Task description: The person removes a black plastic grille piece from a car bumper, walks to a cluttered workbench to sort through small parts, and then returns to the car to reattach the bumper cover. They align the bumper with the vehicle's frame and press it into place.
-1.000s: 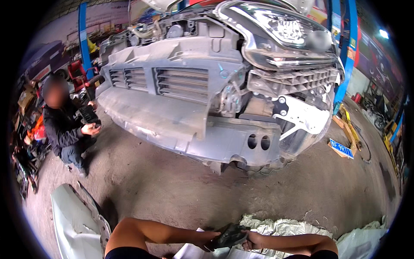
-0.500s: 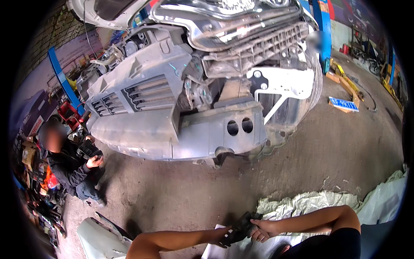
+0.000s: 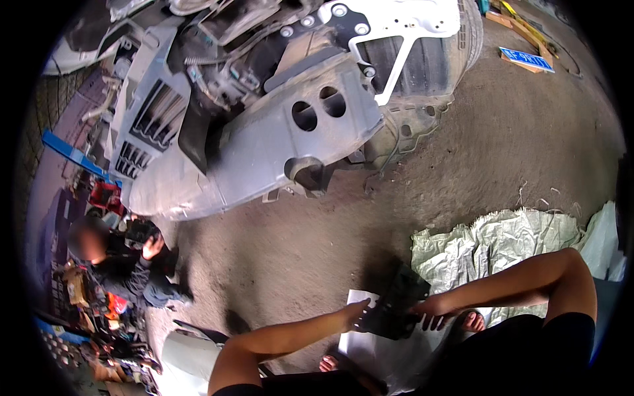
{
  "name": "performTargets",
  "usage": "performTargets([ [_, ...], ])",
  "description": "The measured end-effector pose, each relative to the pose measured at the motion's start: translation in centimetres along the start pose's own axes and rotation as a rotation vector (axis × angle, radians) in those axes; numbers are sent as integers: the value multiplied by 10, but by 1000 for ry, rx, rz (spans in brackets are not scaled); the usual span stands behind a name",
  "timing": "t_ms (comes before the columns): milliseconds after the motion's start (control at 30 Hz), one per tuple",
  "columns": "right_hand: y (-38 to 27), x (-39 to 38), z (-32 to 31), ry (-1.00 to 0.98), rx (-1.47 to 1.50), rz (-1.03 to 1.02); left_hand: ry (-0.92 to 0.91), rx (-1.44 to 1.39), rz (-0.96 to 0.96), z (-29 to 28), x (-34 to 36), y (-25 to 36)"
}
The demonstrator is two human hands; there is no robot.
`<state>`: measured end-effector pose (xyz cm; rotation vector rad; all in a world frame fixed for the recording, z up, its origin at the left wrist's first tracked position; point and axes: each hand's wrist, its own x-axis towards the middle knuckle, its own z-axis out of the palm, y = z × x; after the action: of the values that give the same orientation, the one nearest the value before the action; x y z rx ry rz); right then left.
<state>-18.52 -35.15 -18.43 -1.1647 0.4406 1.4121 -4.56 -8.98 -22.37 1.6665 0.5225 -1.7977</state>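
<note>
Low in the picture, between my two arms, is a black plastic car part (image 3: 397,305) with an uneven, bracket-like shape; its exact kind I cannot make out. Its left edge is gripped by my left hand (image 3: 357,315). On the opposite edge my right hand (image 3: 434,309) has hold of it, fingers curled beneath. The part is held above a white sheet (image 3: 360,340) that lies on the floor near my feet.
Ahead stands a car front with its grey bumper (image 3: 251,158) exposed. A crumpled pale woven sheet (image 3: 495,244) lies to the right. At left a person (image 3: 132,264) crouches with a dark object, beside piled clutter. A whitish panel (image 3: 188,360) rests at lower left.
My view has tipped down and turned, so the car sits higher in the picture. The black part now shows its broad face between my hands, and my feet have come into sight.
</note>
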Motion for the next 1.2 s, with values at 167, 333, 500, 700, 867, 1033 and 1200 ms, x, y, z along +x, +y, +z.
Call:
performTargets([
  [167,17,8,-9,-31,-27,38,15,15,-40,17,-3,10],
  [333,7,13,-12,35,-26,17,18,6,-46,17,1,4],
  [500,5,8,-17,45,5,-57,20,9,-57,24,4,7],
  [700,5,18,-26,32,10,-124,-26,11,-71,23,15,8],
  [867,-4,6,-26,-3,56,-156,-15,16,-33,17,16,5],
  [1033,-22,-1,-16,-88,-104,-163,-26,-56,14,4,39,-16],
  [1200,-39,-42,9,41,-228,-237,-116,-216,-24,18,2,1],
])
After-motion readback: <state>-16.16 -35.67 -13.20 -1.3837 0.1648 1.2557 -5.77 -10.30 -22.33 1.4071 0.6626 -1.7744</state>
